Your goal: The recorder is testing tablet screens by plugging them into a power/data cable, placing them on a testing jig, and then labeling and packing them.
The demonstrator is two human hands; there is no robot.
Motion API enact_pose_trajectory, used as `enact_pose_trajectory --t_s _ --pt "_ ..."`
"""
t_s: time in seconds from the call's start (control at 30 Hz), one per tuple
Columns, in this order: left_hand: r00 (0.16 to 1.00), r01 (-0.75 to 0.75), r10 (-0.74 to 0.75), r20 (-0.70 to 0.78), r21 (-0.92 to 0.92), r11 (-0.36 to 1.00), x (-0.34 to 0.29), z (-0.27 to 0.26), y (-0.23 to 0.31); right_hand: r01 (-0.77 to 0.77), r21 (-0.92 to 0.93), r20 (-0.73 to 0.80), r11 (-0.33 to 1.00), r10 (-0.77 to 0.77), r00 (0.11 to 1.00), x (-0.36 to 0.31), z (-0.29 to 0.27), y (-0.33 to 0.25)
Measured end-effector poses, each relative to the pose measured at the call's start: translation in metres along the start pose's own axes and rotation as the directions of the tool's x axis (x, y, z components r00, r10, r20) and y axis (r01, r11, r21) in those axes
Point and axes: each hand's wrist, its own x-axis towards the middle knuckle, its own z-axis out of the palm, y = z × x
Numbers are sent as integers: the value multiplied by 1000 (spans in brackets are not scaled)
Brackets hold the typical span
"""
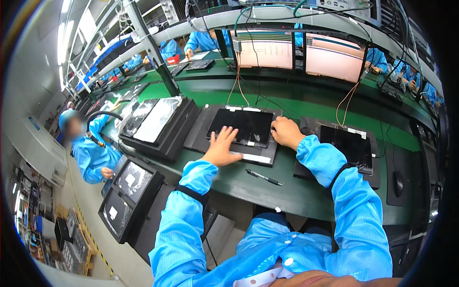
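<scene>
A dark flat display panel (244, 125) lies on a black foam pad (197, 137) in front of me. White tabs line its far edge, and a small white label sits at its near edge. My left hand (221, 147) is open, fingers spread over the panel's near left corner. At the panel's right edge my right hand (287, 132) is closed, its fingers curled together; what they pinch is hidden. A white strip (256, 158) lies on the pad's near part. Closer to me, a black pen (264, 177) rests on the green bench.
To the right, a second dark panel (346, 146) lies on its own pad, with a black mouse (398, 183) beyond. Black trays (160, 131) holding film-wrapped panels stand at left. Two monitors (264, 50) hang behind. A co-worker (93, 150) in blue is at far left.
</scene>
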Motion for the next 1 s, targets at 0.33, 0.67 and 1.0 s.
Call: enact_pose_trajectory --t_s 0.33,0.67,1.0 --pt "627 -276 389 -675 274 921 7 -24 29 161 394 -169 905 -101 981 -2 -109 -22" --pt "409 -134 -904 -123 -988 74 -310 -52 -11 129 111 -254 985 -97 962 -70 -60 36" --pt "296 221 -945 141 -972 -76 -384 29 -92 4 269 -377 963 101 921 -84 -31 70"
